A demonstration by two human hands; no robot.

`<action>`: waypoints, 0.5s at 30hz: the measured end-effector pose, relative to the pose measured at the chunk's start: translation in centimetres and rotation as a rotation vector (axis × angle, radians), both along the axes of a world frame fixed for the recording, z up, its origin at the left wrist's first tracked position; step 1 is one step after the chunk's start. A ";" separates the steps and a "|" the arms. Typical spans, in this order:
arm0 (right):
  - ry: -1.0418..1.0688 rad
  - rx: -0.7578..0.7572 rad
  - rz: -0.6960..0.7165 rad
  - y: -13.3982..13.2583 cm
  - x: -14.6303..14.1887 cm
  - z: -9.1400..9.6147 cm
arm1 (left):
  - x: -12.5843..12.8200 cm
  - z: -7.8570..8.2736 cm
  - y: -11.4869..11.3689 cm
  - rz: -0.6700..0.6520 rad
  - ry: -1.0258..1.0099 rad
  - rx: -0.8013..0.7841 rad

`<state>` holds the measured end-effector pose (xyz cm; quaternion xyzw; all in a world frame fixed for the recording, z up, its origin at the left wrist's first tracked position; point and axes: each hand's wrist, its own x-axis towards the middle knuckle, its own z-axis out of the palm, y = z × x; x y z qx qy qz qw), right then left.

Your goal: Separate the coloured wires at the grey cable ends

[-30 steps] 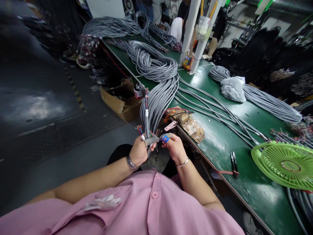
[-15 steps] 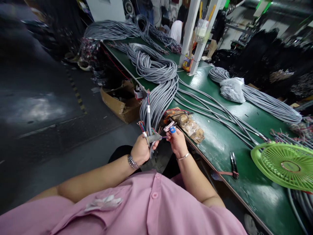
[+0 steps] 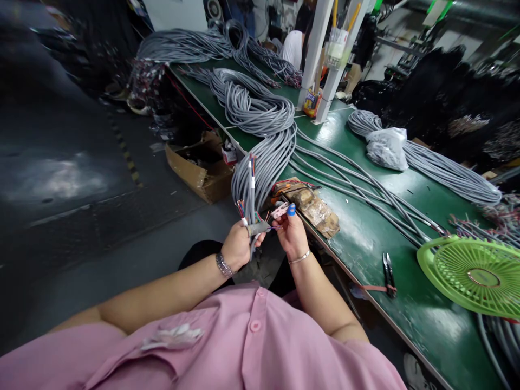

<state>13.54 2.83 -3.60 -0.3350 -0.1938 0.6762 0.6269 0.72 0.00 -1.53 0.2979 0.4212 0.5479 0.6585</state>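
My left hand (image 3: 238, 246) is closed around grey multi-core cables (image 3: 252, 197), with one short grey end (image 3: 259, 228) pointing right across the others. Stripped coloured wires (image 3: 240, 207) fan out from white-banded cable ends above the fist. My right hand (image 3: 293, 236) is at the wire tips of the short grey end, fingers pinched. It holds a small pale pink piece (image 3: 280, 210) whose kind I cannot make out. A blue finger cover (image 3: 291, 209) is on one of its digits. Whether its fingertips also grip the thin wires (image 3: 274, 227) is unclear.
Coiled grey cables (image 3: 260, 111) lie along the green table (image 3: 357, 249). A taped cardboard piece (image 3: 320, 214) sits by the near edge. Snips (image 3: 389, 274) and a green fan (image 3: 475, 276) are further right. An open carton (image 3: 190, 173) stands below on the left.
The upright cable ends above my left hand have shifted right and now show two banded tips. My right hand has turned slightly, and the blue-covered digit has moved up and right.
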 end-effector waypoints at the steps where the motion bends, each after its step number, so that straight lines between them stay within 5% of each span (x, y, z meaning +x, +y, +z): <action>1: 0.011 0.006 0.010 0.0 0.0 -0.1 | 0.0 -0.1 0.0 -0.002 0.009 0.004; 8: 0.024 -0.030 0.189 -1.2 1.5 -1.4 | -1.0 -0.4 -0.6 0.002 -0.016 0.019; 15: -0.172 -0.023 0.606 -3.3 3.8 -2.3 | -2.0 -1.0 -1.5 -0.039 0.046 0.081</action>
